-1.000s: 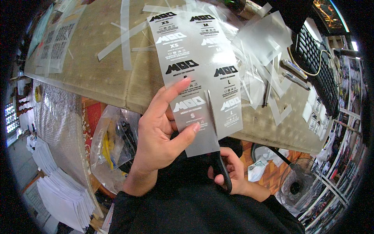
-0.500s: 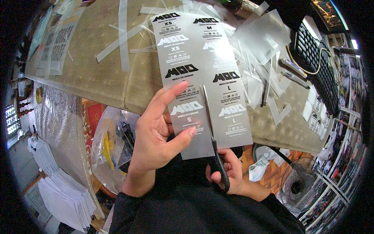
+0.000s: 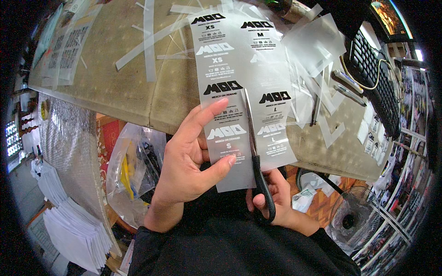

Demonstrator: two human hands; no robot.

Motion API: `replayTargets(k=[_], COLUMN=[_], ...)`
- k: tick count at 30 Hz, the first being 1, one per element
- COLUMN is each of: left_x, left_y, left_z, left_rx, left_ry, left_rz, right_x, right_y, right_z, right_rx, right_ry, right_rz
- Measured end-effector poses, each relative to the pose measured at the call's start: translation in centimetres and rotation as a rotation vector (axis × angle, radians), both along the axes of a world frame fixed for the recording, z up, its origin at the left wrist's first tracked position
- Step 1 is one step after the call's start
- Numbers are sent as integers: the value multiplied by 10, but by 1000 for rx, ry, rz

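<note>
A long translucent sheet printed with two columns of black and white labels stretches from my lap up over the table. My left hand grips the lower left part of the sheet, thumb in front and fingers curled behind. In my right hand is a pair of scissors with black handles, its blades pointing up the sheet between the two columns. Below the blades the sheet is split, and the right-hand strip bends away from the left one. Part of my right fingers is hidden behind the handles.
Translucent offcuts litter the table. At the right lie pens, a black keyboard and small white labels. A fan stands below right. Left are a plastic bag and stacked white paper.
The sheet and both hands have shifted slightly to the right. The scissor tips sit a little higher along the sheet, and the right-hand strip curls away more from the left one.
</note>
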State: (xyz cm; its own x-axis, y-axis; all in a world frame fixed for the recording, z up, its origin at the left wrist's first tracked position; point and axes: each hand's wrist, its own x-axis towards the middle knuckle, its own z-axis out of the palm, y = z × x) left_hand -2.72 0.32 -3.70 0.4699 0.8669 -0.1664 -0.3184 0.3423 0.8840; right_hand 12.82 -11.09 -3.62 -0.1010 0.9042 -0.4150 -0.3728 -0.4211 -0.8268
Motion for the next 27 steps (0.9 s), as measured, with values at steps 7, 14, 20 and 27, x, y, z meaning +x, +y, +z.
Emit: replayTargets(k=[7, 14, 20, 27], left_x=[0, 0, -4, -2], left_y=[1, 2, 1, 1], left_z=[0, 3, 0, 6], left_rx=[27, -42, 19, -55], left_ry=[27, 48, 43, 78], left_rz=[8, 23, -5, 40], right_x=[-3, -3, -1, -4], right_y=[1, 5, 11, 10], right_z=[-1, 4, 4, 5], right_rx=[-14, -32, -38, -50], right_ry=[8, -7, 22, -23], right_rz=[-6, 12, 21, 31])
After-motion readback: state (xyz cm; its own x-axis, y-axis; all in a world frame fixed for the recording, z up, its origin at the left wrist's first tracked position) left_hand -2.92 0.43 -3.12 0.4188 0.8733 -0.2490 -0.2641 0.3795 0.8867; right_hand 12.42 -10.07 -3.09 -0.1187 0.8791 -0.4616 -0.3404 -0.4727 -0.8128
